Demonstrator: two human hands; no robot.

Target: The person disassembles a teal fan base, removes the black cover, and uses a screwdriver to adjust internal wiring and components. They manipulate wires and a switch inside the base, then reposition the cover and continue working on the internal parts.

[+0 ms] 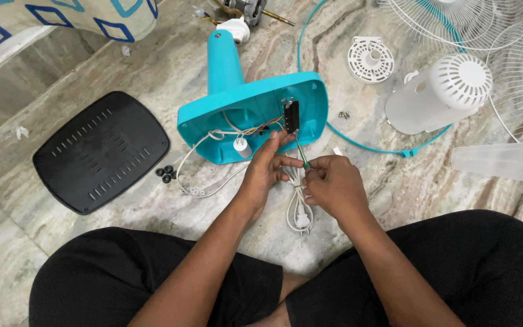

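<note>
A turquoise fan base (255,115) lies on its side on the marble floor, its hollow underside facing me. A black switch block (291,115) and loose wires sit inside it. My right hand (333,186) grips a green-handled screwdriver (301,155) whose tip points up at the switch block. My left hand (266,169) touches the base's lower rim and steadies the screwdriver shaft with its fingertips. A white power cord with plug (301,215) lies coiled under my hands.
A black base cover plate (101,151) lies at left with small black rubber feet (166,174) beside it. A white motor housing (440,94), round white cap (370,59), wire fan grilles (479,24), clear blade (503,162) and two screws (344,114) lie at right.
</note>
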